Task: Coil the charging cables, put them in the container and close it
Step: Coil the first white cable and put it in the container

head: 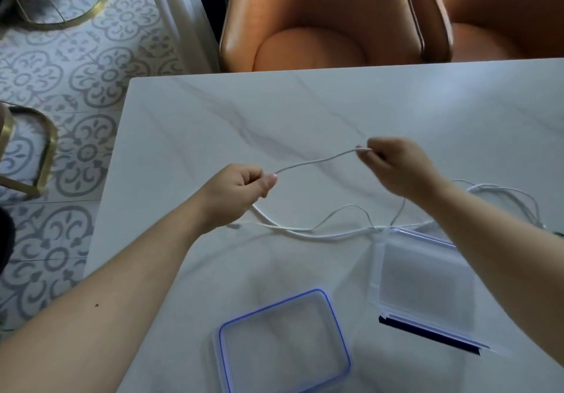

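Observation:
A thin white charging cable is stretched in the air between both hands above the marble table. My left hand pinches one part of it, my right hand pinches its end. More white cable lies loose on the table below and trails off behind my right forearm. A clear lid with a blue seal lies near the front edge. The clear container stands open to its right, partly under my right forearm.
Two orange leather chairs stand at the table's far side. The table's left edge runs along a patterned tile floor, where gold-framed stool legs stand.

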